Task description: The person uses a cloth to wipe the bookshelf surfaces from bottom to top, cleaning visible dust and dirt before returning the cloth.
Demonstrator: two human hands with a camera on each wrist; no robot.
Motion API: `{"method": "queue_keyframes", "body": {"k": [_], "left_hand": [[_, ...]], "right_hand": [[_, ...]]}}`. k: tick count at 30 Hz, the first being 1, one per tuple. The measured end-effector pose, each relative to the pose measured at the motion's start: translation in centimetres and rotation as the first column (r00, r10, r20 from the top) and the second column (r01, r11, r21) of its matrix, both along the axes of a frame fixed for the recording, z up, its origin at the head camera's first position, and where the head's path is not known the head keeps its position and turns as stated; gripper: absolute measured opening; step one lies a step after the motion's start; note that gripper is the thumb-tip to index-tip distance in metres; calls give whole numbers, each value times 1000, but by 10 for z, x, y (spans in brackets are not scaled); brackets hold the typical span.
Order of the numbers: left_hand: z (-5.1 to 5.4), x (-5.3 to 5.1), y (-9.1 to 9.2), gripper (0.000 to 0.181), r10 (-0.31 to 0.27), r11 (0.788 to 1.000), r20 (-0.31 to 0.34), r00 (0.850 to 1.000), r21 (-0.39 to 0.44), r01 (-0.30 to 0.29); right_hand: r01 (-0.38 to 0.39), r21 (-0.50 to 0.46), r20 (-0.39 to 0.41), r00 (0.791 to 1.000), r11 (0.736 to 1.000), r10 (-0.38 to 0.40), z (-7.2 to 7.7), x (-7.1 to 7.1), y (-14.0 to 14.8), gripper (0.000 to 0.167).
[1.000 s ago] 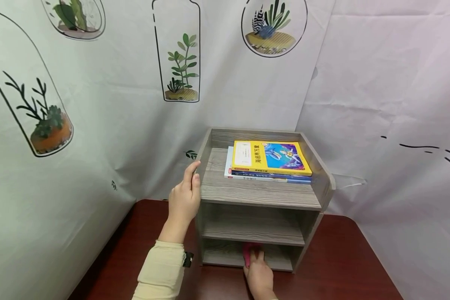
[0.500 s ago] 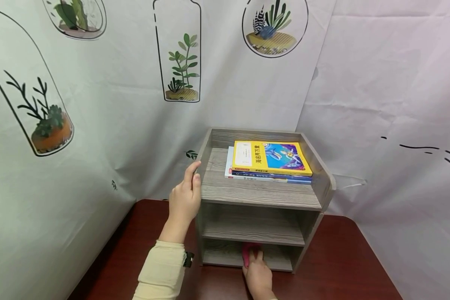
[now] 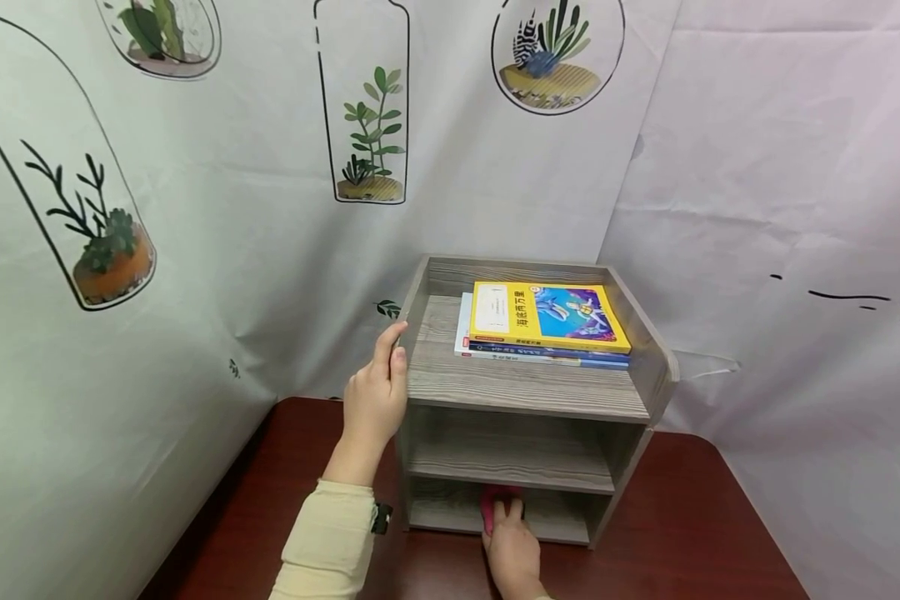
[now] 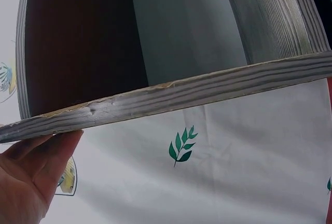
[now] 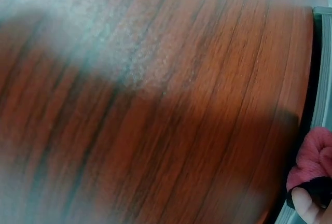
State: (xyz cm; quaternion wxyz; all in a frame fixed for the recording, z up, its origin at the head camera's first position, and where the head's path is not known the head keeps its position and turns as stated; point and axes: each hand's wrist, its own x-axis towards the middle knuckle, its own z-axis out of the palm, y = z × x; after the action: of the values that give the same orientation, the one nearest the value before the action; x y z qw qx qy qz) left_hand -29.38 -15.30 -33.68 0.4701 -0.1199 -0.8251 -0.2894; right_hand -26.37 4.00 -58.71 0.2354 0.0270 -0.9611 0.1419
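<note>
A grey wood-grain shelf unit [image 3: 521,406] stands on the table. With thumb and fingers, my left hand [image 3: 375,404] grips the front edge of its left side panel; in the left wrist view that panel edge [image 4: 171,94] crosses above the fingers. Low down, my right hand [image 3: 512,550] holds a pink cloth [image 3: 488,507] on the bottom shelf board, left of its right end. In the right wrist view the bunched pink cloth [image 5: 314,154] has a black part by the thumb [image 5: 305,206]. The cloth's far side is partly hidden under the middle shelf.
Several stacked books [image 3: 543,321], a yellow one uppermost, lie on the top shelf. The unit rests on a dark red-brown table [image 3: 690,517]. White fabric [image 3: 270,208] printed with plants in jars hangs behind and to both sides.
My right hand and the pink cloth have slid slightly left along the bottom shelf. The left hand keeps its grip on the panel. The head view has turned slightly left.
</note>
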Motion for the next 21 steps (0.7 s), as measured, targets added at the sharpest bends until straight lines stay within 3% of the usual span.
{"method": "queue_keyframes", "body": {"k": [8,14,21], "left_hand": [[1,1,1,34,-7,1000,1,1000,2,7],[1,0,1,34,-6,1000,13,1000,-1,6],[1,1,1,35,-3,1000,11,1000,4,2]], "right_hand": [[7,-6,15,1000,1000,-7,-1,-1,-1,45],[-14,-70,12,1000,997,15,1,0,-1,37],[-63,-55,16,998,997,64,3,5,-10,36]]}}
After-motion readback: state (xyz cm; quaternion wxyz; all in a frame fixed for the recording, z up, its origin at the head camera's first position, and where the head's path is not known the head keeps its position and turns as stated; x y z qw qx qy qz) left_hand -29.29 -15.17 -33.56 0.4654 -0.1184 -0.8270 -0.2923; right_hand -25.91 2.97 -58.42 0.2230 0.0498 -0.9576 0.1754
